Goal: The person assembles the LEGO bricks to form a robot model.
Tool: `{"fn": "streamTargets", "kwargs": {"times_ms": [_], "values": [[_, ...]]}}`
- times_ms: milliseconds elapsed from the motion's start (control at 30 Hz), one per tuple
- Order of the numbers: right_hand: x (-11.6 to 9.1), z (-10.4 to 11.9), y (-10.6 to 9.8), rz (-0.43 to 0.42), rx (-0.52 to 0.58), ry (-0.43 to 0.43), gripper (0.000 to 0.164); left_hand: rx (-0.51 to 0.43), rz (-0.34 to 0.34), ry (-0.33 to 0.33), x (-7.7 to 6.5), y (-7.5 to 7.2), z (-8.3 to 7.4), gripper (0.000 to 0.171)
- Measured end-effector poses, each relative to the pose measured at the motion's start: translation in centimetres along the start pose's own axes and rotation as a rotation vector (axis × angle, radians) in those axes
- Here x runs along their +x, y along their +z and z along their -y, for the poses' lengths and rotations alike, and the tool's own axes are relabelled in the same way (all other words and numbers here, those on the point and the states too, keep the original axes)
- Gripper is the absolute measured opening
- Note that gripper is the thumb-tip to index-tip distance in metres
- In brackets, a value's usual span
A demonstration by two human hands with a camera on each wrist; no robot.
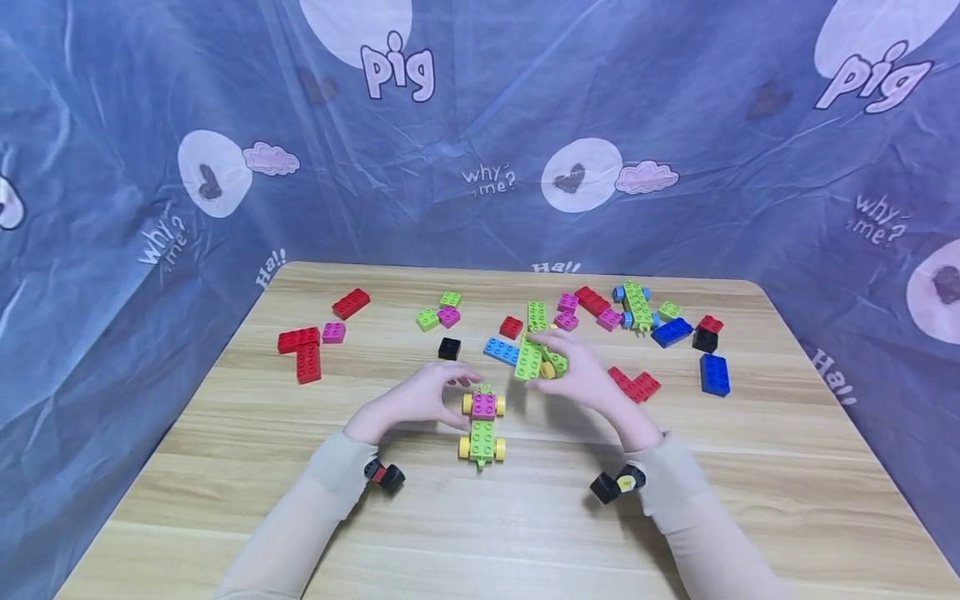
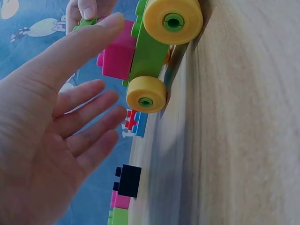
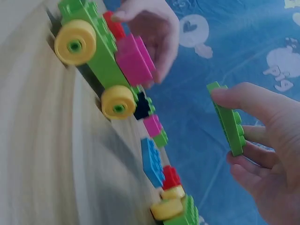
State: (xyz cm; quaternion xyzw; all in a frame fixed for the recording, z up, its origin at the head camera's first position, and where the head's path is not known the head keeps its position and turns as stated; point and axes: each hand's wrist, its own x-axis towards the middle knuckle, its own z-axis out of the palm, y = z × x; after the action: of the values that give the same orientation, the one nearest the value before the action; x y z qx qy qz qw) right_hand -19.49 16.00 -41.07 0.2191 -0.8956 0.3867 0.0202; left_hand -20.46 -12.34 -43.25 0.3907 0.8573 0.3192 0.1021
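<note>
A toy car with a green base, yellow wheels and a pink brick on one end stands on the table in front of me. My left hand is beside it, fingers spread and thumb near the pink brick, gripping nothing. Raised above the table, my right hand pinches a thin green building brick between thumb and fingers. Beneath that hand in the head view lies another green piece with yellow wheels, partly hidden by the hand.
A light blue brick and a small red brick lie beyond the car, with a black brick to their left. Red bricks lie far left. At the back right stands a green base with blue wheels, near blue bricks.
</note>
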Motion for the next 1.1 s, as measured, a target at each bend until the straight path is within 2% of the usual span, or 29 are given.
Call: {"fn": "streamTargets", "kwargs": {"times_ms": [333,633,833,1100], "values": [[0.0,1.7,1.9,0.05,0.038,-0.042,0.073,0.011,0.054,-0.052,-0.1,0.0,0.2,0.086],[0.1,2.2,3.7,0.09,0.041,-0.114,0.074,0.011,0.068,-0.055,-0.4,0.1,0.2,0.085],[-0.1,2.6,4.3,0.137,0.03,-0.125,0.071,0.011,0.085,-0.058,-0.5,0.3,0.3,0.088],[-0.2,2.8,5.0,0.172,0.033,-0.109,0.07,0.014,0.106,-0.102,-0.5,0.4,0.2,0.093]]}}
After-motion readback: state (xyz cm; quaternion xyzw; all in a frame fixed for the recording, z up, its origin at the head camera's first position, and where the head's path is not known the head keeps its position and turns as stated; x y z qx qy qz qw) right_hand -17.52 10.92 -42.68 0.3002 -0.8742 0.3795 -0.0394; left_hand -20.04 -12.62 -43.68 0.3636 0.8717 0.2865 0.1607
